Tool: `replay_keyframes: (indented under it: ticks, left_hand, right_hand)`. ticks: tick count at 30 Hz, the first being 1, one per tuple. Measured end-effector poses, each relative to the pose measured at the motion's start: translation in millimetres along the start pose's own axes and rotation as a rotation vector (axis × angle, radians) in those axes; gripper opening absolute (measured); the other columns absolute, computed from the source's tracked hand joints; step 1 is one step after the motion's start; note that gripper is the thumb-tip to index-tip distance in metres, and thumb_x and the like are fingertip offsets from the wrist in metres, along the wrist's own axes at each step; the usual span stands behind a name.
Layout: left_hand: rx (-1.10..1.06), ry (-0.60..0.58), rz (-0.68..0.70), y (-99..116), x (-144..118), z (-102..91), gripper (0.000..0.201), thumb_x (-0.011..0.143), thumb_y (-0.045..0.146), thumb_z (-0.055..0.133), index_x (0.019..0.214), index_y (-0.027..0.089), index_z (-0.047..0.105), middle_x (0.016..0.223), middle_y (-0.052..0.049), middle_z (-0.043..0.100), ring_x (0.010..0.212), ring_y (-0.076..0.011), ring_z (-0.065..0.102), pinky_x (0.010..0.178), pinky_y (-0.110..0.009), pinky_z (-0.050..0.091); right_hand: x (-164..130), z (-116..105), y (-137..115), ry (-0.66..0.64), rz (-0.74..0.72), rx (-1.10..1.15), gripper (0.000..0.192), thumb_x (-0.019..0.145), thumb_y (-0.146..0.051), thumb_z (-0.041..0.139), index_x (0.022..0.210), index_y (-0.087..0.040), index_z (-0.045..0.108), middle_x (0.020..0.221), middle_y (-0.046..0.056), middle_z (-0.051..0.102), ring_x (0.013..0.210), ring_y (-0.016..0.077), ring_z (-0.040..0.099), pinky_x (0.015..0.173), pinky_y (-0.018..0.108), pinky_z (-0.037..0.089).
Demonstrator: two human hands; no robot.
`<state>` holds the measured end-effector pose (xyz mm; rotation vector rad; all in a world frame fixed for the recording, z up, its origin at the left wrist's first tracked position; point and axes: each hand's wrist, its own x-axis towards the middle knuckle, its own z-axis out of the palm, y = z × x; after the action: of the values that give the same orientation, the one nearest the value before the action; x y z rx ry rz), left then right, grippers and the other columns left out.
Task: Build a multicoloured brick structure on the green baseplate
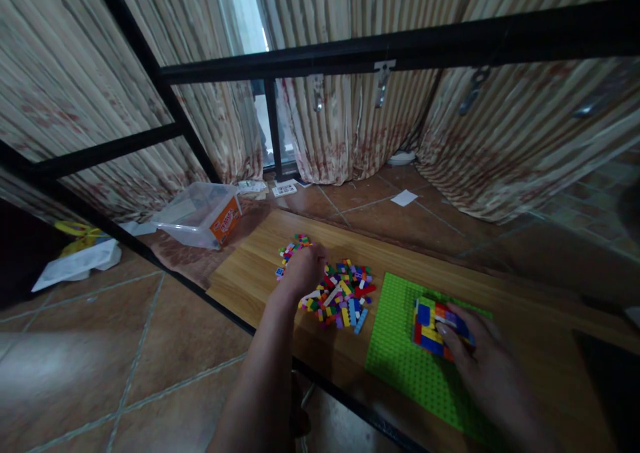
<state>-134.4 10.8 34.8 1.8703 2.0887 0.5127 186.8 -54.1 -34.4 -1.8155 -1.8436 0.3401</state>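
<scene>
A pile of small loose bricks in several colours (343, 294) lies on a low wooden table (260, 270). My left hand (303, 270) reaches into the pile's left side, fingers curled down among the bricks; whether it grips one is hidden. To the right lies a green baseplate (400, 353). On it stands a multi-coloured block of stacked bricks (430, 320). My right hand (480, 356) rests on the baseplate with its fingers against the right side of that block.
A clear plastic box (200, 213) with an orange label lies tilted on the tiled floor left of the table. Black metal frame bars (380, 46) cross in front of striped curtains. White paper scraps (404, 198) and a white bag (80, 263) lie on the floor.
</scene>
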Motion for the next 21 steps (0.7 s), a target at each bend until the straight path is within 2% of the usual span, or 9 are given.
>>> replay_keyframes:
  ticks: [4,8,14,21]
  left_hand:
    - [0.043,0.113,-0.053,-18.8,19.6,-0.4,0.035,0.086,0.012,0.045,0.11,0.019,0.069,0.109,-0.01,0.071,0.101,-0.0216,0.064,0.087,-0.029,0.047]
    - [0.093,0.058,-0.046,-28.4,32.7,5.4,0.041,0.081,0.01,0.049,0.116,0.019,0.068,0.119,-0.01,0.068,0.114,-0.0243,0.057,0.096,-0.031,0.044]
    - [0.134,-0.037,0.021,-14.7,30.0,13.2,0.044,0.078,0.009,0.052,0.116,0.026,0.068,0.124,-0.007,0.066,0.118,-0.0254,0.054,0.101,-0.037,0.041]
    - [0.178,-0.033,0.016,-5.5,31.0,18.8,0.034,0.076,0.009,0.052,0.1,0.022,0.073,0.111,-0.01,0.07,0.117,-0.0309,0.054,0.095,-0.043,0.043]
  right_hand:
    - [0.2,0.4,0.9,0.0,0.006,-0.006,0.056,0.089,-0.061,0.037,0.122,-0.02,0.057,0.122,0.012,0.058,0.11,0.0301,0.058,0.098,0.048,0.047]
    - [-0.2,1.3,1.5,-0.004,0.009,-0.001,0.055,0.089,-0.061,0.038,0.122,-0.02,0.057,0.122,0.012,0.058,0.109,0.0293,0.059,0.098,0.047,0.048]
    - [0.5,3.3,5.2,0.017,-0.011,-0.005,0.053,0.089,-0.06,0.039,0.122,-0.021,0.057,0.121,0.011,0.058,0.108,0.0297,0.06,0.096,0.047,0.049]
    - [-0.1,2.0,4.2,0.021,-0.022,0.003,0.054,0.089,-0.061,0.039,0.122,-0.022,0.057,0.119,0.011,0.058,0.107,0.0295,0.06,0.095,0.047,0.05]
